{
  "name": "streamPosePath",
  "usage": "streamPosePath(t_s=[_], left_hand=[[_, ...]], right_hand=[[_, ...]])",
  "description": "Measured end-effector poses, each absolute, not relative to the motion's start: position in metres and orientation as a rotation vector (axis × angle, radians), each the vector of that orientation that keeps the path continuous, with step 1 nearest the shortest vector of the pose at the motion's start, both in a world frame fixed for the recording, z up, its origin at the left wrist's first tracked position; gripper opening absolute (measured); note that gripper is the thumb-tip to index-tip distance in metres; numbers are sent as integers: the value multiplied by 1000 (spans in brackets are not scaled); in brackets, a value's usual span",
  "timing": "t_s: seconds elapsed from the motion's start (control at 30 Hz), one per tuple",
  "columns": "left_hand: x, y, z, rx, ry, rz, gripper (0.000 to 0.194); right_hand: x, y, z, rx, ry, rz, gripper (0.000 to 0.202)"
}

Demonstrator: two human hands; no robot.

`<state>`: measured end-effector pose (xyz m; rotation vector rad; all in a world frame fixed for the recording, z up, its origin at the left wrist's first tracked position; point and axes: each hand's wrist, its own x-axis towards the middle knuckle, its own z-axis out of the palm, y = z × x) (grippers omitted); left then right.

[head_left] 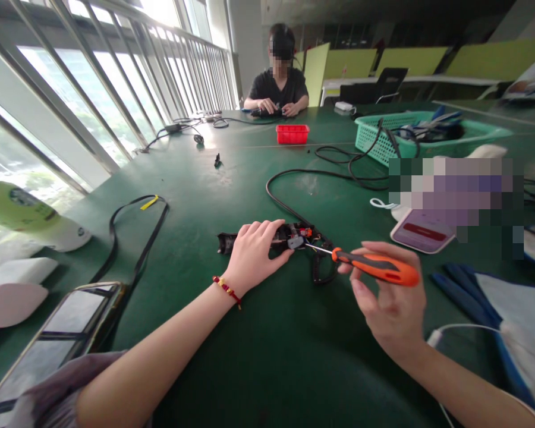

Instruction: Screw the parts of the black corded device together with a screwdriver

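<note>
A black power tool [280,235] lies opened on the green table, its inner parts and a grey piece showing at the right end. My left hand [255,251] is wrapped over its middle, fingers on the far side and thumb on the near side. In my right hand [390,297] is an orange and black screwdriver [377,266], gripped by the handle. The metal shaft points left, and its tip is at the grey piece; whether it touches a screw cannot be made out. A black cord [289,209] runs from the tool's right end.
A red tray [292,134] and a small black part [217,160] sit farther back. At right are a green basket [374,142], a phone [423,232] and blue gloves [468,291]. A strap [151,238] and bottle [31,217] are left. Another person [279,86] sits opposite.
</note>
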<state>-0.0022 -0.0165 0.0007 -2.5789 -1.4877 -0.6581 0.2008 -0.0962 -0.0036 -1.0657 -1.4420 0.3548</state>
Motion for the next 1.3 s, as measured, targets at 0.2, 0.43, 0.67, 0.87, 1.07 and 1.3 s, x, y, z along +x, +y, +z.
streamPosePath(t_s=[0.2,0.43,0.67,0.87,1.07,1.3], left_hand=[[-2,-17,0,-2575,-1489,-664,47],[-3,-17,0,-2588,-1498,-648,49],[-6,-16,14,-2668,-1554,-387,46],[-6,-23,39,-2572,-1828,-9,25],[-41,-18,58,-2341,-2113,279,39],[-108,-6,82,-2126,-2416,464,36]], right_hand=[[204,-95,-2,-1086,-1460,430,32],[203,-93,-3,-1029,-1396,310,43],[204,-99,4,-1100,-1704,357,9],[198,-100,6,-962,-2176,342,15],[197,-97,0,-917,-2446,509,22],[198,-98,-1,-922,-2488,618,22]])
